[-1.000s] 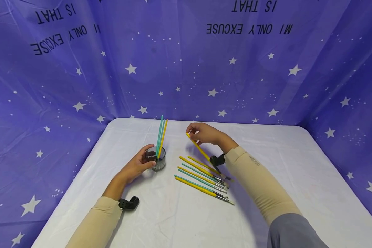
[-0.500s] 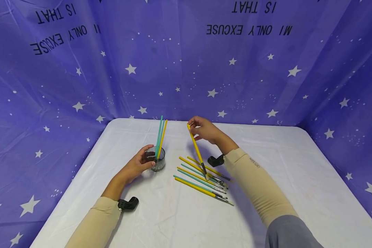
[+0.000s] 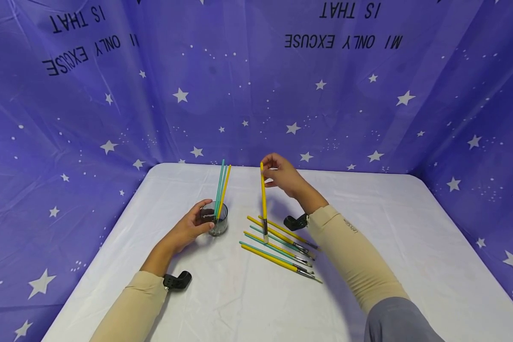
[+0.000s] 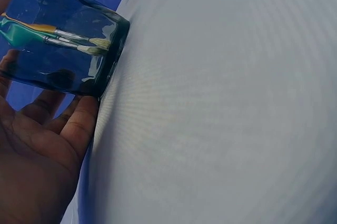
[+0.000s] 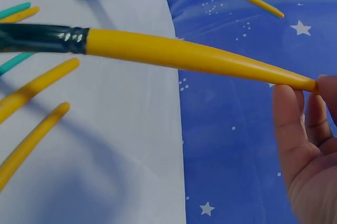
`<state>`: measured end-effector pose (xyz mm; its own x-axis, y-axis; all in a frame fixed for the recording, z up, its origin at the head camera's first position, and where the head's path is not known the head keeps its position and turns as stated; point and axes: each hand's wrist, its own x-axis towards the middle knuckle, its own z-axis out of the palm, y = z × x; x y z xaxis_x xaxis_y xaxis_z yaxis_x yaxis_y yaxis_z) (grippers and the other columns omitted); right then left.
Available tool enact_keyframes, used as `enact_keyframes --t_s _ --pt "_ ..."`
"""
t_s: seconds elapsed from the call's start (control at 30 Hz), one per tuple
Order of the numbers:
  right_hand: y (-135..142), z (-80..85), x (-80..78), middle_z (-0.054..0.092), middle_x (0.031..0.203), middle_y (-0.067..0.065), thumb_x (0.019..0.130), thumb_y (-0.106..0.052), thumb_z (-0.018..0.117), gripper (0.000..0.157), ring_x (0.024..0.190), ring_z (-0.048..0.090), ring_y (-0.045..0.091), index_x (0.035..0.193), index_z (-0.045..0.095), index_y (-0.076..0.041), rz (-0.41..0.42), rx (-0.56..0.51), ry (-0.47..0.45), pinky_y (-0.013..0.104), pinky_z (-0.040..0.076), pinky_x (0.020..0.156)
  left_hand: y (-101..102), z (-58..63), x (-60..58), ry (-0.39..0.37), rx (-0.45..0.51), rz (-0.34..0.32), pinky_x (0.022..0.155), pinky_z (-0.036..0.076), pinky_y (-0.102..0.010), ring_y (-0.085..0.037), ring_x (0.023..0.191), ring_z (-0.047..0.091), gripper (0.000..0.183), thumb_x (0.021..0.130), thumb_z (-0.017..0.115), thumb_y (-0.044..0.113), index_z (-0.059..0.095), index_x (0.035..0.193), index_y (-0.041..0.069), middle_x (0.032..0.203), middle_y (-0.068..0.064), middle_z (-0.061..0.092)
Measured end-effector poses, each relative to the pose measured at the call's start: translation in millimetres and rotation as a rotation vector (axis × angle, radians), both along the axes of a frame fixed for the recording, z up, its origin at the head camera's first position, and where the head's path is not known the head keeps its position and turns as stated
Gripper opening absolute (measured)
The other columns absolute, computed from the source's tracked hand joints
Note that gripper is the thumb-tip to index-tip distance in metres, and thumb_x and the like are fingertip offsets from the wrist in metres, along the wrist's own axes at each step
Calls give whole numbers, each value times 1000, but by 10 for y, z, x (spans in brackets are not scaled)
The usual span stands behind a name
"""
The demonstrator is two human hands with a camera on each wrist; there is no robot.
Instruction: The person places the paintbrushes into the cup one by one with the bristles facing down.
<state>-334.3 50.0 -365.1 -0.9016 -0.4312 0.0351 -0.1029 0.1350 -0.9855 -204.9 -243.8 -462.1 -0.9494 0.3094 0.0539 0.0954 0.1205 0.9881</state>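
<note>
- Head view: the left hand (image 3: 192, 225) is curled round a small, clear, dark-tinted glass cup (image 3: 219, 231), thumb at the near side.
- Head view: the cup stands on the white cloth-covered desk (image 3: 222, 304); slender teal and yellow paintbrushes (image 3: 220, 190) lean inside it, handles up.
- Head view: the right hand (image 3: 284, 176) pinches a long yellow-handled paintbrush (image 3: 263, 197) near its handle tip. The brush hangs almost upright to the right of the cup, bristles down, apart from the cup.
- Head view: its bristles overlap a slanting row of loose yellow and teal paintbrushes (image 3: 268, 258) lying on the desk; whether they touch cannot be told.
- Head view: a purple sheet with white stars (image 3: 256, 104) rises behind the desk.
- Left wrist view: the left fingers lie along the cup's side. Pale bristles and silver ferrules show near the cup's base.
- Right wrist view: thumb and fingertips close on the tapered yellow end; the dark ferrule lies at the left edge of view, the bristles outside it. Part of the cup shows at the top.
</note>
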Motion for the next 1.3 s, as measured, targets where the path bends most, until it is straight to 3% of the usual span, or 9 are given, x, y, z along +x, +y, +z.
enact_keyframes --t_s 0.47,0.67,0.93,1.3 --pt "-50 100 27 50 97 10 97 7 54 19 85 60 24 109 48 -5 -70 -222 -55 42 58 75 1 9 -6 -5 3 -11 91 46 -23 -37 124 48 74 94 63 1 22 155 6 138 -31 44" --pt "-61 132 21 49 96 10 97 7 54 18 85 62 22 107 47 -6 -94 -284 -51 47 56 81 -6 -3 -8 -8 -1 -11 91 46 -23 -38 125 48 74 94 64 1 22 155 6 139 -30 44" --pt "-94 261 22 50 95 9 97 7 54 20 84 61 23 105 46 -9 -137 -376 -22 39 58 74 -1 -4 -4 -8 11 -12 91 46 -23 -42 127 46 75 94 63 0 19 155 4 139 -32 42" --pt "-211 343 60 51 98 11 97 9 54 20 85 63 23 103 48 -9 -187 -440 -31 42 58 76 -2 6 -2 -3 10 -13 92 46 -23 -40 127 47 76 94 63 0 19 155 4 140 -31 43"
